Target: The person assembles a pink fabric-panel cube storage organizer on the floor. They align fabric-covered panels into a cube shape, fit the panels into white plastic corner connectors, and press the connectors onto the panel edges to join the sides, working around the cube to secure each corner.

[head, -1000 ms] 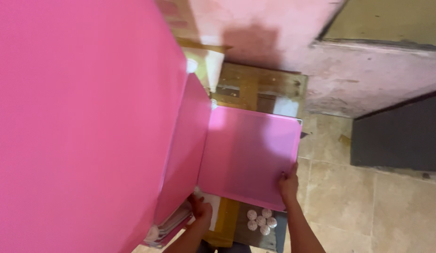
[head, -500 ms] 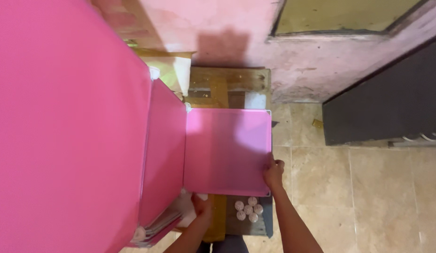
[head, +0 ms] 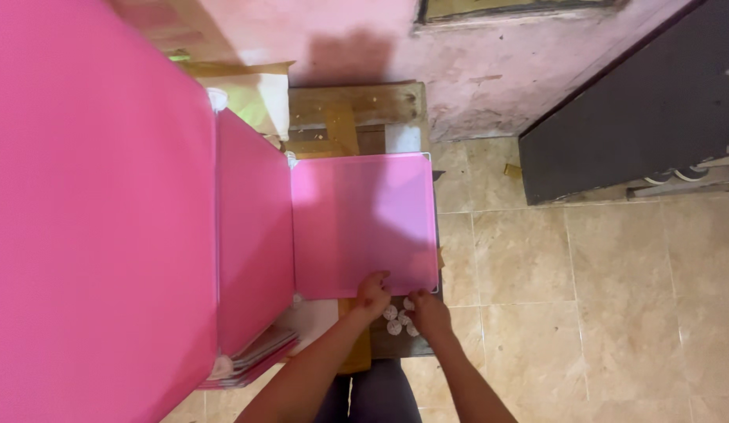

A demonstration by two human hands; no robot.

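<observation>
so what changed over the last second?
Right hand left the pink panel's right edge and dropped to the white round connectors. Left hand moved onto the panel's lower edge. Panel stays flat beside the pink cabinet.

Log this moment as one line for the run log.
left hand: gripping pink panel at near edge | right hand: over white round connectors | beside: pink cabinet | floor: beige tiles

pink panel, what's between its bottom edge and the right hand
In the head view, a few small round white connector pieces lie between the pink panel and the right hand; the left hand touches the panel's edge.
</observation>
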